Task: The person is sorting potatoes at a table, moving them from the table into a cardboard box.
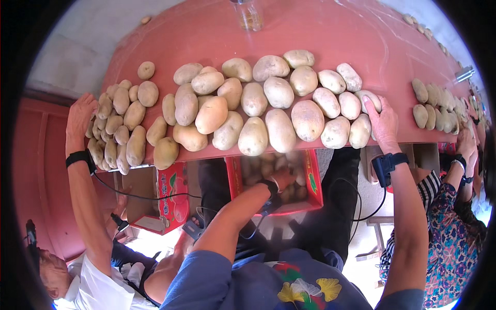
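Note:
My left hand [284,179] reaches down into a red cardboard box [316,182] between my legs. Its fingers are among the potatoes [288,193] in there, and whether they grasp one is hard to see. At the right end of the potato group on the table, my right hand [381,122] has thumb and fingers around a pale potato [370,97]. Another potato [360,131] lies beside that palm. Larger potatoes [279,130] spread leftward in uneven rows along the table's front edge, some resting on others.
The red table [329,31] bears a clear jar [250,17] at its far side. At left, a co-worker's hand [83,106] touches smaller potatoes [114,124]; an open carton [174,197] stands below. Rightward, another person's hand [466,141] is by more potatoes [434,108]. Cables [372,217] hang from wristbands.

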The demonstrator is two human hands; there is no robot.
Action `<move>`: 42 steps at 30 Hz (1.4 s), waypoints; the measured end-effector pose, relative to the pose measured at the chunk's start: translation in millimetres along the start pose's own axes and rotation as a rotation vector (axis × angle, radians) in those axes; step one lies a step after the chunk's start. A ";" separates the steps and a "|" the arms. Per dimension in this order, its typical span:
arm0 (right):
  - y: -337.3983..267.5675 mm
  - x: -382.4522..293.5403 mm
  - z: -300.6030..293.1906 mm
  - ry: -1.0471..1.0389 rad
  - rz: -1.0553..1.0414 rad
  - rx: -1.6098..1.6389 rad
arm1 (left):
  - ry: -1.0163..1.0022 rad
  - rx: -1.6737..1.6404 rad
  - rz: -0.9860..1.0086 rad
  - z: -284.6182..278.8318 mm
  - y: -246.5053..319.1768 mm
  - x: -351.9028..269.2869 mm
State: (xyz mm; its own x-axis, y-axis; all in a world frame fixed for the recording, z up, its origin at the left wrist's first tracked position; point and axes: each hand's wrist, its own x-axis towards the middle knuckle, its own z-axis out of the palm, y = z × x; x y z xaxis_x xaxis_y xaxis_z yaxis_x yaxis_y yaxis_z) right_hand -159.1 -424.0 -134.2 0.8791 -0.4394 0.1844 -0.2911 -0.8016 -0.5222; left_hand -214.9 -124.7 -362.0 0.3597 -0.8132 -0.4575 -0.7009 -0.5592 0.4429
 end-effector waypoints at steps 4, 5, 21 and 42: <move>4.7 0.3 0.9 0.003 -0.003 -0.004 | -0.169 0.016 -0.079 -21.3 6.4 3.4; 5.5 -0.1 0.5 -0.007 0.005 -0.006 | -0.168 0.020 -0.083 -32.6 13.3 -2.8; 4.3 -4.9 -2.4 -0.045 0.065 -0.023 | 0.951 -0.497 -0.141 -301.0 73.6 -138.3; 17.6 0.3 -0.1 -0.044 0.043 -0.037 | 0.626 0.562 -0.655 -325.7 -11.4 -86.0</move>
State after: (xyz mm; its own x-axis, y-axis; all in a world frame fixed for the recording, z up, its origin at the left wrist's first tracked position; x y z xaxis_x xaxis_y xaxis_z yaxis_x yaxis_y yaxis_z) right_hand -164.1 -438.3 -143.3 0.8811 -0.4560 0.1255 -0.3417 -0.7973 -0.4976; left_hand -37.2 -100.9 -76.6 0.9101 -0.4083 0.0713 -0.3820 -0.8930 -0.2378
